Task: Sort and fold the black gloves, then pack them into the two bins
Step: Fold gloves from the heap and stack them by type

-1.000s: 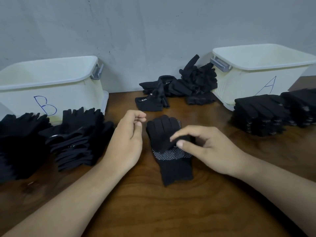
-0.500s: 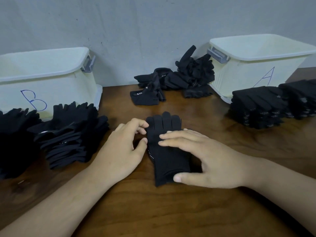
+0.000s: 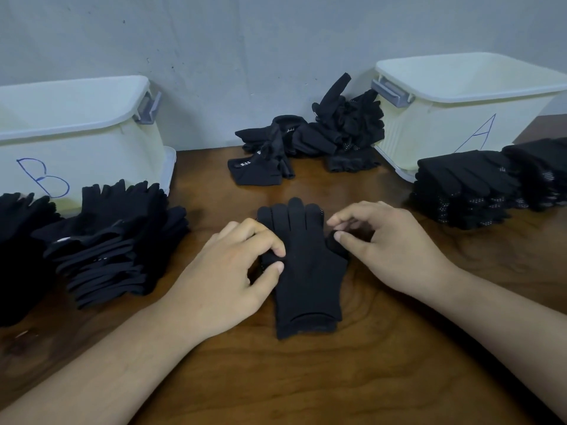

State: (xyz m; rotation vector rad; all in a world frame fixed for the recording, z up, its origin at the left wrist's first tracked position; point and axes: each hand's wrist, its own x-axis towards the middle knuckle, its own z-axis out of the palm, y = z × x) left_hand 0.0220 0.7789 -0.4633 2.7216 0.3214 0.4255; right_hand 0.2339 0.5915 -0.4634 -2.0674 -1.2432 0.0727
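Both hands pinch the sides of a glove at the table's centre

A black glove (image 3: 303, 271) lies flat on the wooden table (image 3: 306, 378), in the middle and near the person, with its fingers pointing far and its cuff nearest. White grip dots peek out along its left edge and by the right fingertip.

The left hand (image 3: 227, 271) rests on the glove's left side. Its thumb and forefinger are curled in, nipping the fabric at that edge. The right hand (image 3: 386, 243) sits at the right side, thumb and bent fingers grasping the glove's stubby thumb piece.

At the far left stands bin B (image 3: 92, 148), cream with a blue letter on its front. Bin A (image 3: 445, 118) stands at the far right. Between them, against the wall, lies a loose heap (image 3: 331, 133) of black gloves.

In front of bin B sits a left stack (image 3: 116, 240) of folded gloves, with a darker pile (image 3: 18, 240) just beside it at the left edge. In front of bin A sits a right stack (image 3: 463, 188) showing dotted palms, and a further stack (image 3: 543, 170) is touching it on the right
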